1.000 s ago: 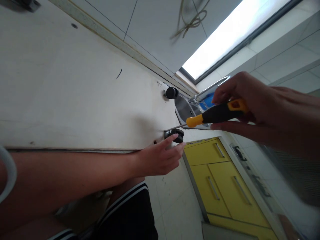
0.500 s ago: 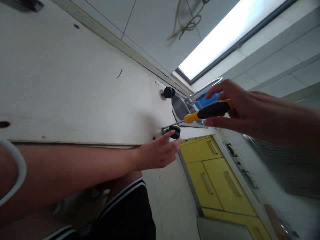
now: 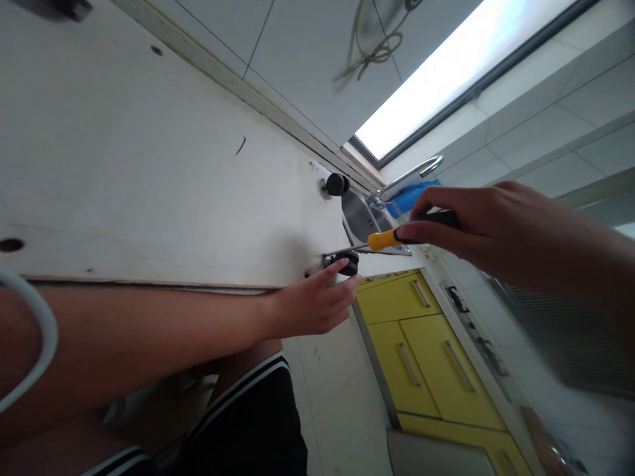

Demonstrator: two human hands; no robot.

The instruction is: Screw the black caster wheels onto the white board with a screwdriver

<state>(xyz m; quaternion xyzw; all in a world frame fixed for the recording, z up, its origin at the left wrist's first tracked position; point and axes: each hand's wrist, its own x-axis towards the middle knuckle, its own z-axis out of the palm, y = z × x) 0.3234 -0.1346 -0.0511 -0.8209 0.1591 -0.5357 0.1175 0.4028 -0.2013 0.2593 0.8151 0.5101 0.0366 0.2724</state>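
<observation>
My right hand [image 3: 451, 215] is closed around the handle of a yellow and black screwdriver [image 3: 384, 239]. Its thin shaft runs left, and the tip meets the metal mount of a black caster wheel [image 3: 351, 263] near the lower right corner of a white board [image 3: 163, 165]. From below, my left hand [image 3: 320, 301] holds that caster, with fingers against the wheel. A second black caster [image 3: 337, 184] sticks out from the board a little farther up. Whatever screw lies under the tip is too small to make out.
Behind the casters are a steel sink [image 3: 358, 215], a curved faucet [image 3: 411, 173] and a blue item [image 3: 411, 198]. Yellow cabinets [image 3: 426, 357] with bar handles stand at lower right. A tied cord [image 3: 377, 53] hangs on the tiled wall. A white curved tube [image 3: 42, 317] crosses the left edge.
My right hand has shifted from a loose hold with fingers apart to a closed grip farther forward on the screwdriver handle. My left hand stays at the caster.
</observation>
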